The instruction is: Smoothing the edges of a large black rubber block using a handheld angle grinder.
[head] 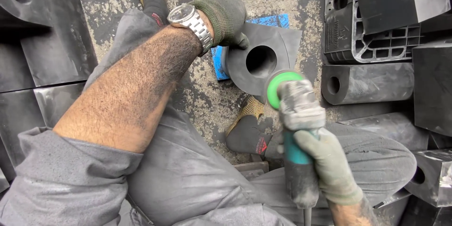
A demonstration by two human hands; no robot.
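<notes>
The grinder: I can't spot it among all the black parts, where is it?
In the head view, lower right: the grinder is in the right hand, its green disc beside the holed black block.

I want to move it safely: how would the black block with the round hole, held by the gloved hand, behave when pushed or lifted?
The black block looks thick and solid, so probably stiff and rather heavy. Its curved lower edge suggests it might rock or roll if the left hand let go. Its smooth, dusty surface could be slippery.

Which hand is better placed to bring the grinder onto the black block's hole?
Right. The right hand grips the grinder, its green disc beside the hole of the black block. The left hand steadies that block.
</notes>
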